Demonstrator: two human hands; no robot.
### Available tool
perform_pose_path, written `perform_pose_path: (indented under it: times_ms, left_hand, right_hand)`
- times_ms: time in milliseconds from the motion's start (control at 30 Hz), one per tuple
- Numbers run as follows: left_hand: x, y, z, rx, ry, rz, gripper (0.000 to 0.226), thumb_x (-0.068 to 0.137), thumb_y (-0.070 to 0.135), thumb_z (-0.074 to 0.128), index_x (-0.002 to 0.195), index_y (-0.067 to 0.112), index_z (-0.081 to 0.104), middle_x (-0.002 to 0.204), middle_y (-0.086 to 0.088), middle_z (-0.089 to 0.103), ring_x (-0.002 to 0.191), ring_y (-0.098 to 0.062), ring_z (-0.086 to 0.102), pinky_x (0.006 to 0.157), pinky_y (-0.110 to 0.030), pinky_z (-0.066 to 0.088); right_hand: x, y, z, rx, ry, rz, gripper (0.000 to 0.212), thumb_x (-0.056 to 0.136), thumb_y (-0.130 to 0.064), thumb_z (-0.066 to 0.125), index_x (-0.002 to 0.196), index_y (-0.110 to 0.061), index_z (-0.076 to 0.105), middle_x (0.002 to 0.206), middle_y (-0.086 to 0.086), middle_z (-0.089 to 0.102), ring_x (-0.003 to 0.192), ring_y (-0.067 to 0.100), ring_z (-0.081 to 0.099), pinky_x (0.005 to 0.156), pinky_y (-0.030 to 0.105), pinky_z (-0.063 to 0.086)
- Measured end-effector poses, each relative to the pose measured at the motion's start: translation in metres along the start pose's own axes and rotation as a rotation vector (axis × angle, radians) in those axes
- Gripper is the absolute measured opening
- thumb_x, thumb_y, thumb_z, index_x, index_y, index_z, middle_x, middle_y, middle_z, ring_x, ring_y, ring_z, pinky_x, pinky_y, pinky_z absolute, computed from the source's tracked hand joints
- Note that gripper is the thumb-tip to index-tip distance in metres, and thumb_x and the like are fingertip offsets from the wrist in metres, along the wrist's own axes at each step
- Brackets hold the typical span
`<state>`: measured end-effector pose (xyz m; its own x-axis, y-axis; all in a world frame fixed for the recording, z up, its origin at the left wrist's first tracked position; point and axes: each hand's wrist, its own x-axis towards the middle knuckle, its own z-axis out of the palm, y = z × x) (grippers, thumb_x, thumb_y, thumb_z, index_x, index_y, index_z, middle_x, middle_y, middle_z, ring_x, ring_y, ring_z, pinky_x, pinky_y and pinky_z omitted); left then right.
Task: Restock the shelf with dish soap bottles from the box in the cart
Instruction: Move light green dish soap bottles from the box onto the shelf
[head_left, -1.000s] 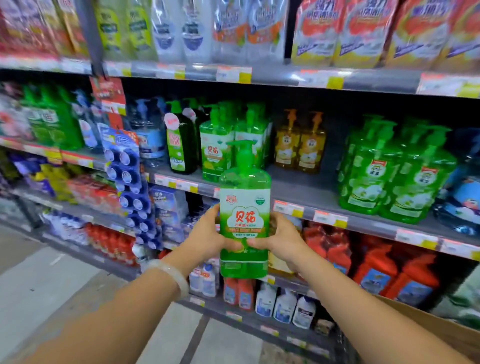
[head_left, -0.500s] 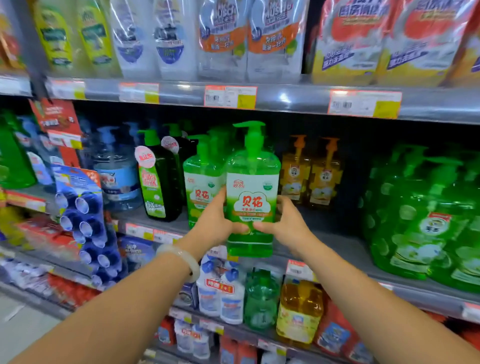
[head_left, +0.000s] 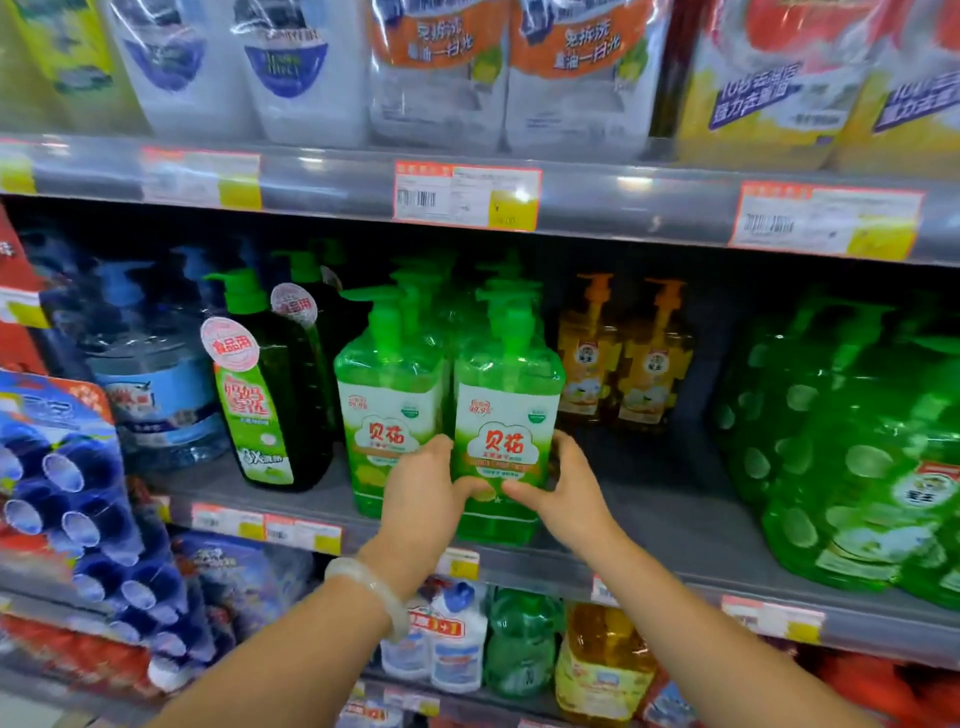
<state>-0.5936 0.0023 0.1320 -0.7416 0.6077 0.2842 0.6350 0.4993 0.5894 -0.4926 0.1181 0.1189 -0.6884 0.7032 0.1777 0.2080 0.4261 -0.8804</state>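
Both hands clasp one green soap bottle (head_left: 506, 415) low on its body: the left hand (head_left: 423, 499) on its left side, the right hand (head_left: 563, 493) on its right, thumbs across the label. The bottle stands upright at the front edge of the shelf (head_left: 649, 514), touching a matching bottle (head_left: 392, 410) on its left, with orange bottles (head_left: 623, 358) behind to its right

A green pump-top dish soap bottle (head_left: 506, 415) stands upright at the shelf (head_left: 649, 525) front edge.
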Motion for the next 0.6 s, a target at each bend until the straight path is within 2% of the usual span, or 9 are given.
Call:
perform_pose_path:
  times_ms: [67,167,300,500,600]
  left_hand:
    - [0.002,-0.005,-0.001,0.064,-0.004,0.002,0.033,0.080,0.036,0.069,0.090,0.009,0.055,0.086,-0.008,0.066,0.083,-0.027,0.062,0.073,-0.038,0.050]
    - [0.002,-0.014,0.001,0.046,0.015,-0.001,0.033,0.084,0.034,0.065,0.096,0.004,0.059,0.088,-0.011,0.067,0.084,-0.028,0.063,0.070,-0.033,0.047]
    - [0.000,-0.020,0.004,-0.031,0.048,-0.007,0.036,0.085,0.033,0.065,0.103,0.001,0.062,0.093,-0.013,0.069,0.087,-0.029,0.063,0.071,-0.032,0.045]
    - [0.002,-0.025,0.004,-0.106,0.060,-0.027,0.035,0.082,0.028,0.069,0.101,-0.001,0.063,0.093,-0.015,0.070,0.088,-0.031,0.065,0.078,-0.037,0.052]
    - [0.004,-0.027,0.004,-0.095,0.042,-0.021,0.031,0.082,0.031,0.069,0.095,0.003,0.063,0.085,-0.012,0.069,0.083,-0.029,0.064,0.072,-0.034,0.051]
  right_hand:
    - [0.001,0.001,0.004,-0.014,-0.002,-0.007,0.072,0.073,-0.011,0.078,0.133,-0.012,0.038,0.129,0.007,0.051,0.119,0.018,0.050,0.102,0.035,0.042]
    - [0.001,0.000,0.010,-0.013,-0.028,0.009,0.075,0.076,-0.012,0.076,0.137,-0.017,0.032,0.124,-0.002,0.055,0.113,0.011,0.052,0.094,0.026,0.043]
    - [0.002,-0.003,0.015,-0.103,-0.037,0.023,0.079,0.079,-0.015,0.073,0.142,-0.017,0.024,0.129,0.000,0.056,0.117,0.017,0.054,0.089,0.023,0.041]
    - [-0.001,-0.007,0.022,-0.130,-0.026,0.034,0.078,0.083,-0.013,0.069,0.143,-0.017,0.020,0.132,0.000,0.055,0.120,0.017,0.052,0.089,0.021,0.038]
    - [-0.001,-0.007,0.024,-0.128,-0.028,0.045,0.078,0.084,-0.013,0.068,0.144,-0.017,0.018,0.133,0.001,0.054,0.122,0.018,0.051,0.091,0.022,0.037]
